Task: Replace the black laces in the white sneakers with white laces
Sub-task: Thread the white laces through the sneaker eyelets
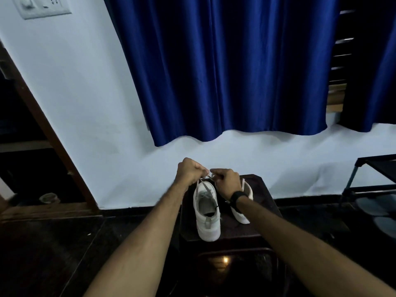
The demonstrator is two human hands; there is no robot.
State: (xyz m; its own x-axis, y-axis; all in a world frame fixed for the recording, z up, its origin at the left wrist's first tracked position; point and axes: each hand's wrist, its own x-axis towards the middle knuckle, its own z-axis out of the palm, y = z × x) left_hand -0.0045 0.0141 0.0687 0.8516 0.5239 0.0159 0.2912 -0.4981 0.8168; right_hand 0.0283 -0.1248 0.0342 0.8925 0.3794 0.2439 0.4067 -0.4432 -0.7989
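Two white sneakers stand on a small dark stool (265, 213), heels toward me. The left sneaker (206, 213) carries a white lace (204, 185) that rises from its eyelets to both hands. My left hand (189, 171) pinches one end of that lace above the shoe's toe. My right hand (227, 183), a black watch on its wrist, pinches the other end close beside it. The right sneaker (244, 211) is partly hidden behind my right wrist. A bit of black lace (215, 207) shows between the shoes.
The stool stands against a white wall (85, 103) under a blue curtain (225, 71). A dark rack (372, 179) with objects on its lower shelf is at the right. A wooden door frame (49, 133) runs down the left. The floor is dark tile.
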